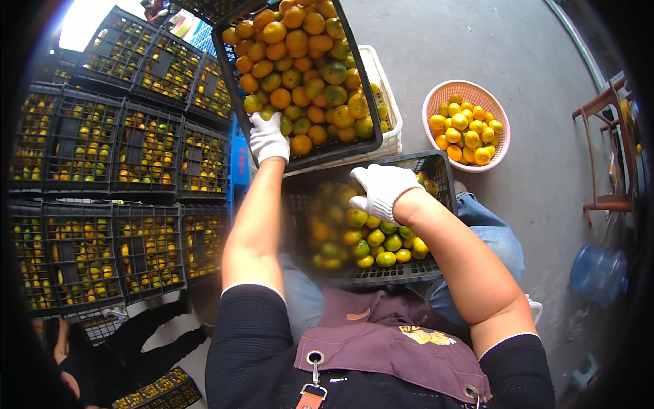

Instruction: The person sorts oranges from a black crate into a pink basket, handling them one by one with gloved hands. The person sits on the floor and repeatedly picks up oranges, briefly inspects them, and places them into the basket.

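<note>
My left hand [270, 137], in a white knit glove, reaches into the near left corner of a tilted black plastic crate [375, 122] full of orange and green mandarins [301, 71]. Its fingertips touch fruit there; whether they grip any is hidden. Over a second black crate [447, 179] at my lap is my right hand [386, 189], gloved too. Its thumb and forefinger point left and stand apart, with nothing visible between them; the palm is hidden. Greener mandarins [386, 243] lie in this lower crate, and its left part is blurred.
A white plastic crate [393, 138] stands under the tilted one. To the right, a pink basket [431, 99] holds mandarins. Stacked black crates [120, 148] of fruit line the left. A wooden stool [608, 202] and a blue water bottle [598, 276] are far right. A person [117, 353] is at lower left.
</note>
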Demonstrator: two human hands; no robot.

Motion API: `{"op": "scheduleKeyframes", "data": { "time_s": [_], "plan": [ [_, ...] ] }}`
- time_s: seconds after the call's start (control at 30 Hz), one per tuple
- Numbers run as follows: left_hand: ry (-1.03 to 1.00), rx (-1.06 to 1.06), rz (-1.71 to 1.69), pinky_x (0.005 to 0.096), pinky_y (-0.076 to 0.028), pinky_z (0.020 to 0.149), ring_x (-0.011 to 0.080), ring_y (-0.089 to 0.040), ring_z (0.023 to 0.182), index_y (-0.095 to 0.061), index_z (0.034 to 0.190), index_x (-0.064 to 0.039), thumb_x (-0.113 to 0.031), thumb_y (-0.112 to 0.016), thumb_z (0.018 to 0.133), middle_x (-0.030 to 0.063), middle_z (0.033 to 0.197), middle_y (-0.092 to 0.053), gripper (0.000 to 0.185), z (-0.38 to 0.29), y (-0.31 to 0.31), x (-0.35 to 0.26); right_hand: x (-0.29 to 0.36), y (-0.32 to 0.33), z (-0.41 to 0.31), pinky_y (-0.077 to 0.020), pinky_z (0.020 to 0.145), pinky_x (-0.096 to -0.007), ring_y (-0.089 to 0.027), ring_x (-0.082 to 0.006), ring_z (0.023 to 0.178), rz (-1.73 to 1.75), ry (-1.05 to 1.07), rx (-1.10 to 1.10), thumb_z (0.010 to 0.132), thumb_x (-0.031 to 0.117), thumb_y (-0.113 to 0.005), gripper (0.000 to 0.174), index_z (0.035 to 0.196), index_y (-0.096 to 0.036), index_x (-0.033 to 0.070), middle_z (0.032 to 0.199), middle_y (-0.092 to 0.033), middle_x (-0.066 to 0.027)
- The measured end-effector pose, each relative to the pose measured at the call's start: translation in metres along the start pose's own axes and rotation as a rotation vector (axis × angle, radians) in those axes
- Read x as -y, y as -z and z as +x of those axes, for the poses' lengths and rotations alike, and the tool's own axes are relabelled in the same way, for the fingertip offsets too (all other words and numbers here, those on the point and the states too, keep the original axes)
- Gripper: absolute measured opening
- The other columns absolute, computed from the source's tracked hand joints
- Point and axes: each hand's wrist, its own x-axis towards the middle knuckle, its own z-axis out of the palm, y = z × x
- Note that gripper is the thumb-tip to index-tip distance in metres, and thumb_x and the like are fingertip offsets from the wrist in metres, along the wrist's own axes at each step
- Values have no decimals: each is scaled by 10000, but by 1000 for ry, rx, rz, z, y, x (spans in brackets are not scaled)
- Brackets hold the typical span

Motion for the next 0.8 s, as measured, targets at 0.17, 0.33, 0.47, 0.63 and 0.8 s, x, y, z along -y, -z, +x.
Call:
{"op": "scheduleKeyframes", "data": {
  "time_s": [0.17,0.33,0.47,0.63,0.8],
  "plan": [
    [-133,-3,-1025,415,-548,1042,310,-632,1206,-569,1391,-124,-187,-835,831,134,1391,-530,623,-50,26,22,3,-13,9,-509,1050,-456,-630,-387,1238,166,63,-126,963,493,-606,671,1475,-508,71,1361,-640,-218],
    [104,737,-2226,434,-612,958,270,-661,1210,-490,1453,-95,-288,-737,963,114,1353,-632,582,-125,92,-13,-1,-1,12,-505,1064,-373,-664,-350,1200,790,120,-236,877,465,-749,826,1515,-465,23,1275,-686,-247],
    [305,813,-2440,412,-630,795,328,-676,1015,-488,1458,-67,-459,-660,992,210,1256,-630,633,-151,89,-6,-4,3,11,-485,1096,-369,-612,-264,1279,1009,208,-168,853,363,-809,835,1527,-457,19,1400,-617,-207],
    [154,674,-2165,380,-635,741,328,-678,950,-498,1438,-46,-522,-601,1007,223,1218,-630,650,-150,53,9,0,-2,14,-477,1105,-366,-601,-252,1279,883,269,-241,829,274,-812,790,1491,-470,13,1389,-615,-175],
    [293,930,-2395,366,-648,728,306,-688,941,-543,1375,-1,-563,-549,1009,183,1174,-654,671,-134,106,-6,-2,-4,15,-538,967,-316,-646,-158,1090,1263,356,-219,929,273,-746,560,1387,-546,21,1210,-673,-82]
  ]
}}
